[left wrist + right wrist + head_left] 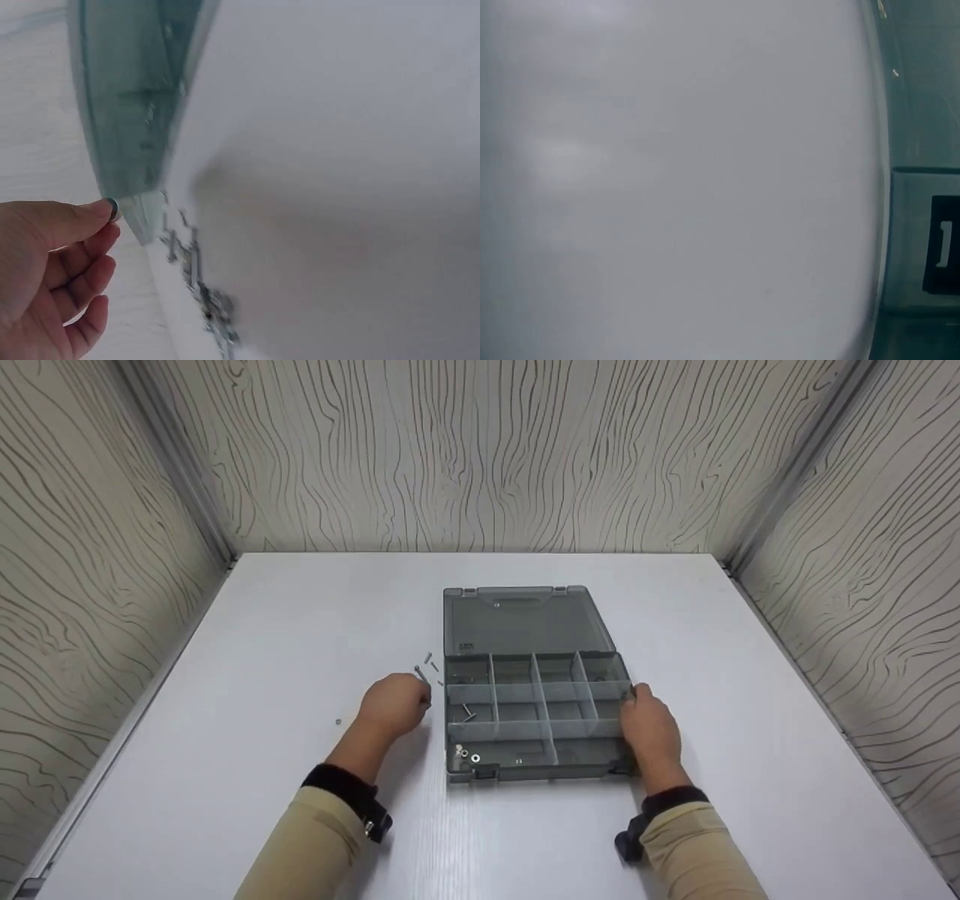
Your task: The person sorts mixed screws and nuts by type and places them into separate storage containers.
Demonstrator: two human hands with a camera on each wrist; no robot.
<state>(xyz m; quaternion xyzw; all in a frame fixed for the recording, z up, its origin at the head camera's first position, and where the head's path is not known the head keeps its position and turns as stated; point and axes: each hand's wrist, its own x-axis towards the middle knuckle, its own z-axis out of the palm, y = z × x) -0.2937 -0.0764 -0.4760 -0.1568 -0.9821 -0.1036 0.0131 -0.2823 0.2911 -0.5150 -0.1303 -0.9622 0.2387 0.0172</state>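
Note:
A grey see-through compartment box [585, 772] lies on the table with its lid [536, 626] folded back. My right hand [654, 727] grips the box's right side wall. To the left of the box is my left hand [394, 705]; its thumb and index finger pinch a small round metal piece [114, 209], mostly covered by the fingertips. Screws [468, 712] lie in a left middle compartment, and small washers [475, 758] in the front left one. Beside the left hand are several loose screws [428, 658], seen as a cluster [187, 259] in the left wrist view.
A lone nut-like piece [338, 721] sits on the white table [300, 615], left of the left hand. Clear dividers [517, 729] split the box into compartments. Wood-patterned panels [480, 450] enclose the table at the back and both sides.

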